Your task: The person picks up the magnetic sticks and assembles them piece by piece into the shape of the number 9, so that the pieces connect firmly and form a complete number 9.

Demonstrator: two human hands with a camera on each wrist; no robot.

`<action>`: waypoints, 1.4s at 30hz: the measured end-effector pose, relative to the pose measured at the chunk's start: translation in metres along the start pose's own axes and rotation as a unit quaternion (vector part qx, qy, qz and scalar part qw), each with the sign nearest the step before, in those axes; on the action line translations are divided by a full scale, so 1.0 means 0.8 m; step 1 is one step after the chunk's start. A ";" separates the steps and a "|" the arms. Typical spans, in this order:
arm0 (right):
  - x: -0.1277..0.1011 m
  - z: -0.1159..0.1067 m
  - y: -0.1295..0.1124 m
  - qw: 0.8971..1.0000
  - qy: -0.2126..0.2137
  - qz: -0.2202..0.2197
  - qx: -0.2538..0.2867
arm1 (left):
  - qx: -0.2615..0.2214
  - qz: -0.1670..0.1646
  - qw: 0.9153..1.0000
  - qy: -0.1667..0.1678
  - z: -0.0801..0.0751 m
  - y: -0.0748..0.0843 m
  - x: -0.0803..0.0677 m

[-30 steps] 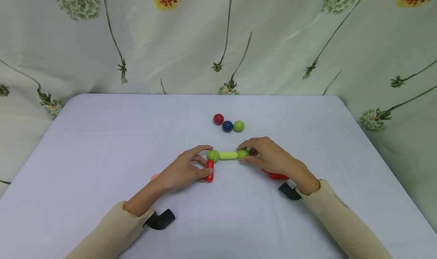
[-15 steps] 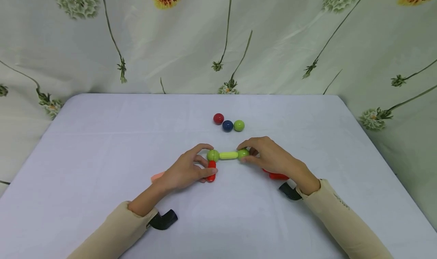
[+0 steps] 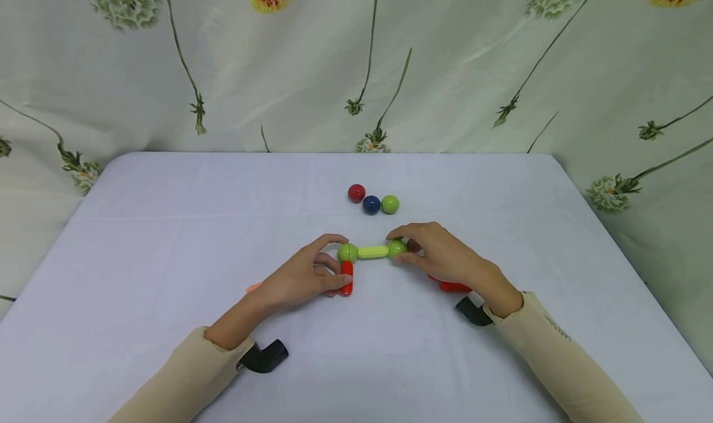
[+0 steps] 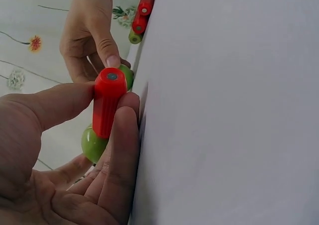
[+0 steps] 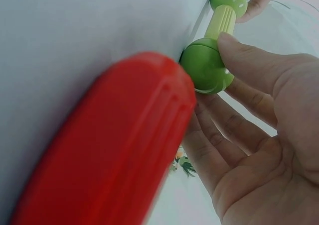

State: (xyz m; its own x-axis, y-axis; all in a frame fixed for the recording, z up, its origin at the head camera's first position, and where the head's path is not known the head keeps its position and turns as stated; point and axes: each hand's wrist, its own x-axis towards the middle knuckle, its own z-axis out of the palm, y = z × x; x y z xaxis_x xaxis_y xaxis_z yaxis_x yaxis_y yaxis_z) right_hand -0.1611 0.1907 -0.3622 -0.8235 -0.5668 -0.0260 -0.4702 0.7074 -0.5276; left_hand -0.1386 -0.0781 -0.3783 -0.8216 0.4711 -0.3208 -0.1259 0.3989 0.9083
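A short yellow-green stick (image 3: 372,252) lies on the white table (image 3: 167,225) with a green ball on each end. My left hand (image 3: 342,261) pinches a red stick (image 3: 347,277) between thumb and fingers, its far end against the left green ball (image 3: 348,252). In the left wrist view the red stick (image 4: 107,103) meets that ball (image 4: 93,144). My right hand (image 3: 397,249) pinches the right green ball (image 3: 397,247), seen close in the right wrist view (image 5: 205,65). A second red stick (image 3: 448,285) lies under the right palm.
A red ball (image 3: 356,192), a blue ball (image 3: 371,204) and a green ball (image 3: 390,204) sit in a row just beyond the hands. A pale pink piece (image 3: 254,286) peeks out left of my left hand. A flowered curtain hangs behind the table.
My left hand has shifted the red stick slightly to the right, closer under the left green ball. The right hand has kept its hold and barely moved.
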 end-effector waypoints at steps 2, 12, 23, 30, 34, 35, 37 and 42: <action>0.001 0.000 -0.001 1.000 -0.002 0.003 -0.001 | -0.008 0.001 1.000 -0.004 -0.001 -0.001 -0.001; 0.004 0.000 -0.005 1.000 -0.005 0.003 -0.013 | -0.018 -0.003 1.000 -0.010 -0.009 -0.005 -0.002; 0.002 -0.016 0.001 1.000 0.004 0.003 -0.005 | -0.025 0.003 1.000 -0.018 -0.009 -0.004 0.000; 0.009 -0.037 0.004 1.000 0.018 0.012 -0.020 | -0.034 0.012 0.999 -0.019 -0.005 -0.007 0.002; 0.021 -0.049 0.008 0.999 0.037 0.010 -0.033 | -0.030 0.017 0.999 -0.018 -0.002 -0.006 0.002; 0.025 -0.052 0.009 0.998 0.042 0.009 -0.034 | -0.029 0.017 0.999 -0.017 -0.002 -0.006 0.001; 0.033 -0.055 0.012 0.998 0.049 0.006 -0.039 | -0.029 0.016 0.999 -0.016 -0.002 -0.006 0.001; 0.060 -0.056 0.019 0.999 0.045 0.012 -0.012 | -0.029 0.018 0.999 -0.015 -0.004 -0.007 -0.002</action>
State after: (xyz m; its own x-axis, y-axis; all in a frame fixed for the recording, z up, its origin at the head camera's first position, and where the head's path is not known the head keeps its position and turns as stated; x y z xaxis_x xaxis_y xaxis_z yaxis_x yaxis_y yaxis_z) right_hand -0.2220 0.1933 -0.3337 -0.8592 -0.5101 0.0384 -0.4565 0.7308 -0.5075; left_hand -0.1382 -0.0834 -0.3822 -0.8088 0.5085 -0.2956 -0.1295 0.3362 0.9328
